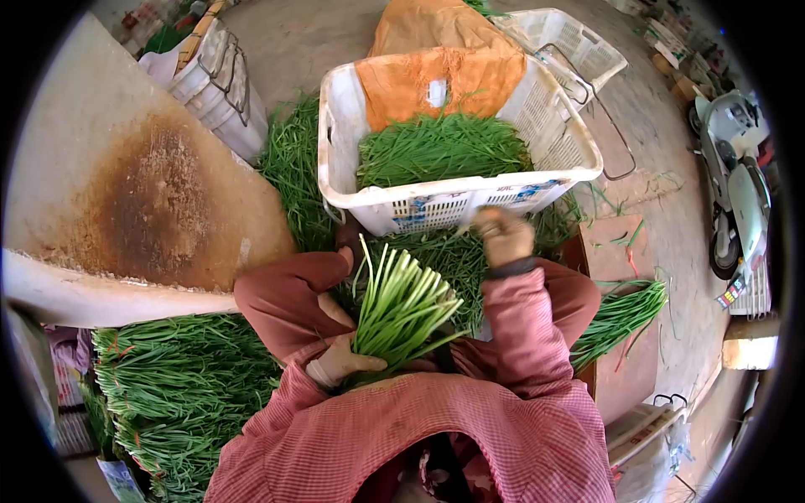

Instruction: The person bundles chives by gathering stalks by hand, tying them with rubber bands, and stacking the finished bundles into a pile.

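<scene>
My left hand (348,360), in a pale glove, is wrapped round a bunch of green stalks (401,302) whose whitish cut ends point up and away from me. My right hand (505,235) is raised to the right of the bunch, just in front of the crate; its fingers look curled, but blur hides whether they hold anything. Beyond both hands stands a white plastic crate (377,198) with an orange cloth (402,88) over its far side. Long green leaves (444,147) lie inside the crate.
Tied green bundles (184,386) are stacked at left, below a stained pale slab (168,201). Another bundle (620,323) lies on a brown board (625,251) at right. Loose leaves (298,168) cover the floor around the crate. A scooter (742,184) stands far right.
</scene>
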Action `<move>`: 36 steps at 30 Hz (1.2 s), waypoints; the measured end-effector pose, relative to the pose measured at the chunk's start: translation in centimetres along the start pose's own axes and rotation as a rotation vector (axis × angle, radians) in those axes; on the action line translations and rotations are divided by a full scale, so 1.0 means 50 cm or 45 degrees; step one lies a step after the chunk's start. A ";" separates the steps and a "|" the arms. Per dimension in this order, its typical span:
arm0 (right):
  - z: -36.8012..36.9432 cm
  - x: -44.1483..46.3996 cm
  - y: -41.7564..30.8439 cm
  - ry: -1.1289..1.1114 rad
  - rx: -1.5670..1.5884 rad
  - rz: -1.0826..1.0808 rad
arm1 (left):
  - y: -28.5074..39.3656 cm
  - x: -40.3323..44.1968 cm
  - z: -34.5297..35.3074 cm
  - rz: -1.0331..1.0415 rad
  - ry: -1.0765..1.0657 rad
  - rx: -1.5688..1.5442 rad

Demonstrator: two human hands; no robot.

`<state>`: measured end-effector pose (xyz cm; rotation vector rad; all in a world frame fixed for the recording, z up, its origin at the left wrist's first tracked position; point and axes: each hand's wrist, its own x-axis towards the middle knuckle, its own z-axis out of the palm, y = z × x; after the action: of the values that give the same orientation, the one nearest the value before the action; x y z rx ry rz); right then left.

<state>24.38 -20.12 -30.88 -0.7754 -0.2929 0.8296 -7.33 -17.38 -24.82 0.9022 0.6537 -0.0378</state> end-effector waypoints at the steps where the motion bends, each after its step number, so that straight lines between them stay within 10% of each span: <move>1: 0.013 -0.020 -0.055 0.103 -0.975 -0.182 | -0.009 -0.004 -0.006 -0.006 0.007 -0.006; 2: 0.032 -0.041 -0.109 0.202 -1.947 -0.373 | -0.016 -0.003 -0.021 -0.057 0.045 -0.005; 4: -0.085 -0.098 -0.047 -0.015 -1.810 -0.524 | -0.021 0.006 -0.046 -0.096 0.081 0.011; 8: 0.014 -0.308 -0.018 -0.325 -0.741 0.490 | -0.008 0.016 -0.038 -0.082 0.069 -0.269; 15: 0.143 -0.240 0.071 -0.252 0.108 0.767 | 0.040 -0.011 0.022 0.089 -0.328 0.114; 18: 0.175 -0.194 0.053 -0.119 0.202 0.754 | -0.017 -0.006 0.007 0.189 -0.044 0.464; 23: 0.109 -0.084 -0.023 0.048 -0.730 0.263 | -0.045 0.004 0.008 0.112 0.191 0.694; 26: 0.189 -0.071 -0.064 -0.639 -0.830 -0.404 | -0.062 0.016 -0.009 0.043 0.193 0.595; 27: 0.227 -0.066 -0.107 -0.935 -1.724 -0.881 | -0.070 0.021 -0.015 0.065 0.214 0.686; 32: 0.293 -0.069 0.013 -1.563 -2.778 -0.516 | -0.048 0.018 0.003 0.087 0.224 0.709; 34: 0.288 0.019 0.030 -0.878 -2.685 -0.053 | -0.051 0.021 -0.016 0.127 -0.078 0.374; 36: 0.179 0.112 -0.030 -0.598 -2.533 -0.213 | -0.051 0.016 -0.024 0.085 -0.078 0.192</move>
<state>24.26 -12.05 -23.88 -2.3094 -1.7009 0.2965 -8.07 -17.90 -27.60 1.0636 0.5689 -0.0554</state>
